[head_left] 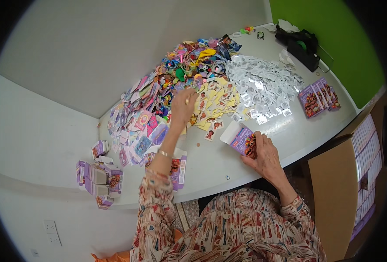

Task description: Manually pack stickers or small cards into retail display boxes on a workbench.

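Several purple cartons [116, 180] lie jumbled at the far left end of the white table [202, 170], some showing pale inner faces. Right of these: a spread of pastel cards [143, 144], with more purple packaging [176, 172] partly covered by the left forearm. Behind, against the grey wall [128, 39], a dense heap of multicoloured trinkets [180, 74].

Left hand [184, 106]: over the border between trinket heap and yellow picture cards [219, 100], fingers bent and pointing away from the body. Cannot tell whether anything is pinched; fingertips not clear. Bracelet [165, 153] at this wrist.

Right hand [266, 155]: grasping a purple box [242, 140] near the table's front edge, in front of the yellow cards. Box tilted, its white end flap standing open toward upper left.

Beyond the box, a broad pile of white printed packets [263, 83]. Farther right, a row of purple boxes [319, 98], overlapping one another; behind them a black bag [300, 43]. Far right, below table level: an open brown carton [333, 196] containing stacked boxes [368, 153].
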`<move>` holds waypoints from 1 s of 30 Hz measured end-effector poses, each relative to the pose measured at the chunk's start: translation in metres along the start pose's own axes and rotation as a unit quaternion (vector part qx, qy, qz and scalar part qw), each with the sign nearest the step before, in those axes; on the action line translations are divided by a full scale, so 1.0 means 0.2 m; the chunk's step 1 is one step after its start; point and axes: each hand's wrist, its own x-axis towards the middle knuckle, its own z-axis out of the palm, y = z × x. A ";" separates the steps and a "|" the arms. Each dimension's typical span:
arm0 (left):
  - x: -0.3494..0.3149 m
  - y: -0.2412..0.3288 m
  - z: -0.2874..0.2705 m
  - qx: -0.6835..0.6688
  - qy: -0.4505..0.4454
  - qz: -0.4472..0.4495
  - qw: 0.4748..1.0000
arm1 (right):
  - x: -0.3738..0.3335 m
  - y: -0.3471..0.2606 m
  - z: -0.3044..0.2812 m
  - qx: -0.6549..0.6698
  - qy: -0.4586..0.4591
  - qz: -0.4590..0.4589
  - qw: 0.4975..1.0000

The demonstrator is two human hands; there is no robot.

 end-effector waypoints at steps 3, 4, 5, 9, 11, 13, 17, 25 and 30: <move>0.14 -0.26 0.07 0.223 0.062 0.109 0.967 | 0.02 0.00 0.02 -0.004 -0.007 0.010 1.000; 0.16 -0.27 0.10 0.220 0.062 0.111 0.967 | 0.02 0.00 0.01 -0.006 -0.004 0.013 1.000; 0.18 -0.28 0.12 0.200 0.024 0.104 0.974 | 0.02 0.00 0.01 -0.007 -0.004 0.014 1.000; 0.20 -0.37 0.19 0.162 0.075 0.174 0.968 | 0.03 0.00 0.01 -0.006 -0.001 0.004 1.000; 0.21 -0.36 0.21 0.114 0.104 0.162 0.975 | 0.02 0.01 0.01 -0.007 0.000 0.009 1.000; 0.22 -0.36 0.21 0.119 0.106 0.150 0.976 | 0.02 0.01 0.01 -0.005 0.002 0.008 1.000; 0.24 -0.40 0.14 0.110 0.087 0.135 0.981 | 0.03 -0.01 0.01 -0.008 0.008 0.009 1.000; 0.27 -0.39 0.10 0.075 0.078 0.018 0.994 | 0.03 -0.01 0.01 -0.009 0.003 0.002 1.000; 0.33 -0.24 -0.07 -0.164 0.103 -0.075 0.978 | 0.01 0.07 0.00 0.003 -0.013 0.026 1.000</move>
